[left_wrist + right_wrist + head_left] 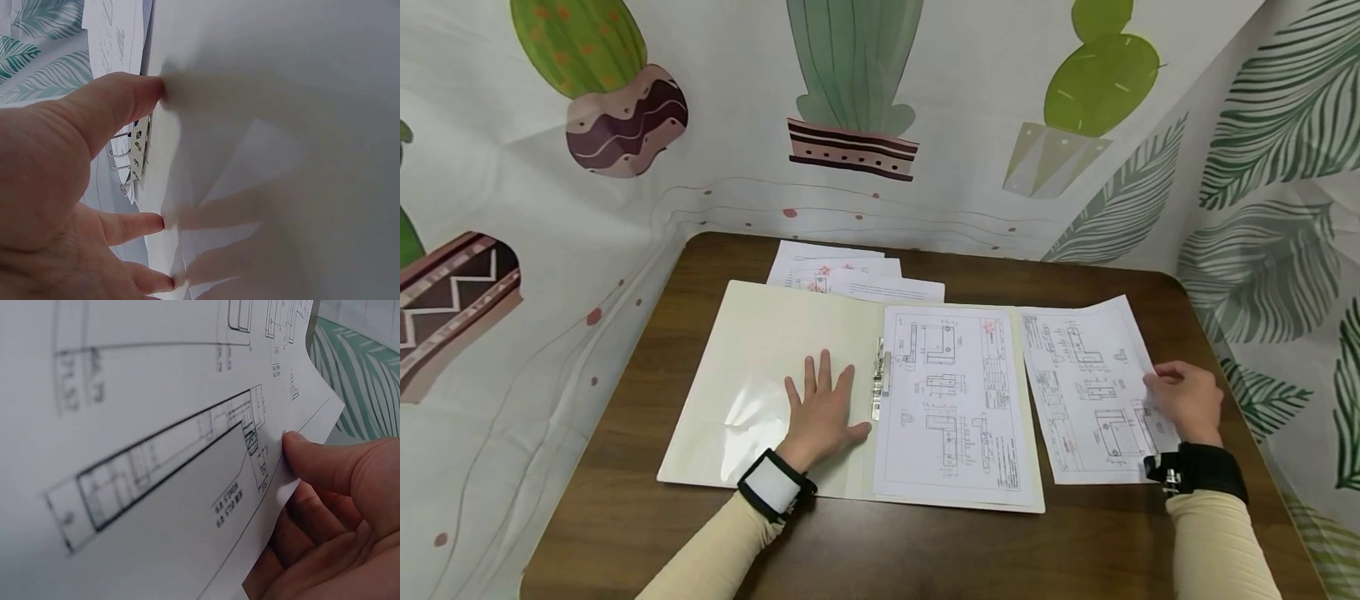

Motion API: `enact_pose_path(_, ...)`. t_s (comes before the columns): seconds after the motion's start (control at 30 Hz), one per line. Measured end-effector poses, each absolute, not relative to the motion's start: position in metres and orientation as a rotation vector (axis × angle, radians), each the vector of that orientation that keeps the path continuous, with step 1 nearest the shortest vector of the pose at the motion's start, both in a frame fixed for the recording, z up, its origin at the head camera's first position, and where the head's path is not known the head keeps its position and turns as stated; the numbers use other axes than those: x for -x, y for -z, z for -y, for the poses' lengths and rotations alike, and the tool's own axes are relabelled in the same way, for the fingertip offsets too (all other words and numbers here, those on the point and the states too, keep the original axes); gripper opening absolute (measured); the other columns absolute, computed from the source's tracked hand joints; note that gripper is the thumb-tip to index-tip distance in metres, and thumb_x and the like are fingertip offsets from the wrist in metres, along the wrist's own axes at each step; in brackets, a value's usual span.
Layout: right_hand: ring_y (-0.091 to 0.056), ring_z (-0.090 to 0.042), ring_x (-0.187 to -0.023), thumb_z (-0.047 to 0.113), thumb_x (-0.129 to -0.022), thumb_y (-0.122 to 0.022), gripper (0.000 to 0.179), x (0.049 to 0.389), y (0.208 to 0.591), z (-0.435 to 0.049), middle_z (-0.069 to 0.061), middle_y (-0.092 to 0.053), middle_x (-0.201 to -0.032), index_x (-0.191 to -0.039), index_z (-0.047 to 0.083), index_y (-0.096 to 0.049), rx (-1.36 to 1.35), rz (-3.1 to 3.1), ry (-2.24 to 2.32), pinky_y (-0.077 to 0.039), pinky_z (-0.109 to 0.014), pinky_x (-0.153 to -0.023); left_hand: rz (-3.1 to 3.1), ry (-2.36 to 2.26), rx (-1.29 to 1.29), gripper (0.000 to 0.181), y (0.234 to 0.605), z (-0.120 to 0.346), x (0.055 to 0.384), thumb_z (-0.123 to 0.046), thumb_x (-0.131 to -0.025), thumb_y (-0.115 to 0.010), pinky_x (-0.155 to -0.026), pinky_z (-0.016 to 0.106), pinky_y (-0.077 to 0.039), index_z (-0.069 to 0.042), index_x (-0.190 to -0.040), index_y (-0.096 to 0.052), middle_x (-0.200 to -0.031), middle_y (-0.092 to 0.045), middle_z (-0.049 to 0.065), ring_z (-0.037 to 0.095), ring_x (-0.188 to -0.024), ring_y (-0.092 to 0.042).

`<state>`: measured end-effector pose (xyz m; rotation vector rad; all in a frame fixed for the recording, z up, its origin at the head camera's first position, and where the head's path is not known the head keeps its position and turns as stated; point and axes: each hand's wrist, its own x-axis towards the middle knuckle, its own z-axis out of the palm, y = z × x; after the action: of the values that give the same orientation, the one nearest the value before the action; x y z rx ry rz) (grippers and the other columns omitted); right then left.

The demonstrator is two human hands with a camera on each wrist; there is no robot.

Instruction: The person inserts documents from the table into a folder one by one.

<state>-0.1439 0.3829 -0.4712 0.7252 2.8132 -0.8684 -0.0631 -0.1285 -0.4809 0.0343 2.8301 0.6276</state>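
An opened cream ring binder (760, 333) lies flat on the table. My left hand (822, 421) rests on its inside left cover with fingers spread, the thumb beside the metal ring clip (881, 379). In the left wrist view the fingertips (153, 222) touch the glossy cover. A stack of technical drawings (955, 400) lies on the binder's right side. Further right, my right hand (1191, 400) pinches the right edge of a loose drawing sheet (1078, 392). The right wrist view shows the thumb on top of the sheet (156, 506) and the fingers beneath it.
Several overlapping printed papers (887, 287) lie behind the binder, partly hidden by it. All of this is on a brown wooden table (925, 550) with rounded corners. A cactus-print cloth (730, 108) hangs along the back and sides. Black straps circle both wrists.
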Motion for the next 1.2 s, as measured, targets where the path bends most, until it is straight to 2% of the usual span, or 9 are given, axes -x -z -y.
enact_pose_path(0.3, -0.060, -0.035, -0.090, 0.017, -0.105, -0.056, 0.037, 0.140, 0.464, -0.395, -0.032, -0.064, -0.117, -0.130, -0.010, -0.060, -0.595, -2.948, 0.853, -0.040, -0.034, -0.065, -2.843, -0.624, -0.038, 0.095, 0.482, 0.129, 0.063, -0.040, -0.081, -0.086, -0.114, 0.076, 0.004, -0.004, -0.156, -0.041, -0.168, -0.006, 0.029, 0.050, -0.154, 0.005)
enact_pose_path(0.47, -0.057, -0.012, -0.074, 0.019, -0.104, -0.058, 0.036, 0.136, 0.450, -0.400, -0.026, -0.069, -0.110, -0.128, -0.007, -0.064, -0.638, -3.055, 0.888, -0.040, -0.021, -0.058, -2.841, -0.627, -0.038, 0.095, 0.482, 0.128, 0.063, -0.040, -0.081, -0.086, -0.114, 0.076, 0.004, -0.003, -0.156, -0.041, -0.168, -0.006, 0.029, 0.050, -0.154, 0.005)
enact_pose_path(0.57, -0.052, 0.002, -0.068, 0.023, -0.103, -0.060, 0.034, 0.133, 0.434, -0.402, -0.001, -0.070, -0.092, -0.127, -0.001, -0.066, -0.751, -3.058, 0.979, -0.041, -0.016, -0.056, -2.837, -0.627, -0.036, 0.096, 0.482, 0.128, 0.063, -0.040, -0.081, -0.086, -0.114, 0.076, 0.005, -0.004, -0.156, -0.040, -0.168, -0.005, 0.029, 0.050, -0.154, 0.005)
enact_pose_path(0.67, -0.052, 0.008, -0.068, 0.026, -0.102, -0.062, 0.024, 0.132, 0.415, -0.401, 0.022, -0.059, -0.078, -0.119, 0.010, -0.069, -0.894, -3.014, 1.174, -0.041, -0.012, -0.057, -2.827, -0.622, -0.032, 0.096, 0.482, 0.129, 0.063, -0.041, -0.081, -0.086, -0.114, 0.075, 0.005, -0.004, -0.157, -0.039, -0.168, -0.004, 0.028, 0.050, -0.154, 0.006)
enact_pose_path(0.73, -0.052, 0.009, -0.070, 0.026, -0.100, -0.064, 0.020, 0.131, 0.403, -0.399, 0.031, -0.053, -0.076, -0.116, 0.017, -0.069, -0.995, -2.976, 1.322, -0.040, -0.010, -0.059, -2.829, -0.621, -0.034, 0.096, 0.481, 0.129, 0.063, -0.040, -0.081, -0.086, -0.114, 0.075, 0.005, -0.004, -0.157, -0.040, -0.168, -0.004, 0.029, 0.050, -0.154, 0.005)
enact_pose_path(0.87, -0.052, 0.011, -0.073, 0.023, -0.099, -0.066, 0.013, 0.127, 0.384, -0.391, 0.029, -0.058, -0.084, -0.112, 0.026, -0.069, -1.108, -3.015, 1.521, -0.038, -0.007, -0.063, -2.830, -0.617, -0.039, 0.095, 0.481, 0.129, 0.064, -0.040, -0.081, -0.086, -0.114, 0.076, 0.004, -0.004, -0.156, -0.040, -0.168, -0.005, 0.029, 0.051, -0.154, 0.004)
enact_pose_path(0.97, -0.054, 0.011, -0.074, 0.023, -0.099, -0.067, 0.013, 0.124, 0.372, -0.384, 0.028, -0.060, -0.087, -0.111, 0.028, -0.069, -1.134, -3.038, 1.633, -0.039, -0.006, -0.064, -2.832, -0.616, -0.039, 0.095, 0.480, 0.129, 0.063, -0.040, -0.081, -0.086, -0.114, 0.076, 0.003, -0.003, -0.156, -0.041, -0.168, -0.006, 0.029, 0.051, -0.154, 0.004)
enact_pose_path(1.07, -0.057, 0.009, -0.075, 0.025, -0.099, -0.069, 0.015, 0.122, 0.364, -0.379, 0.025, -0.062, -0.089, -0.113, 0.028, -0.069, -1.161, -2.963, 1.784, -0.041, -0.004, -0.062, -2.830, -0.617, -0.037, 0.095, 0.480, 0.129, 0.063, -0.040, -0.081, -0.086, -0.115, 0.075, 0.004, -0.004, -0.156, -0.040, -0.168, -0.005, 0.029, 0.050, -0.154, 0.005)
enact_pose_path(1.2, -0.063, 0.004, -0.076, 0.022, -0.095, -0.074, 0.021, 0.121, 0.359, -0.372, 0.016, -0.070, -0.095, -0.116, 0.021, -0.071, -1.169, -2.772, 2.072, -0.045, -0.007, -0.060, -2.833, -0.632, -0.035, 0.095, 0.480, 0.129, 0.062, -0.039, -0.080, -0.087, -0.115, 0.075, 0.004, -0.003, -0.156, -0.041, -0.168, -0.006, 0.029, 0.050, -0.154, 0.004)
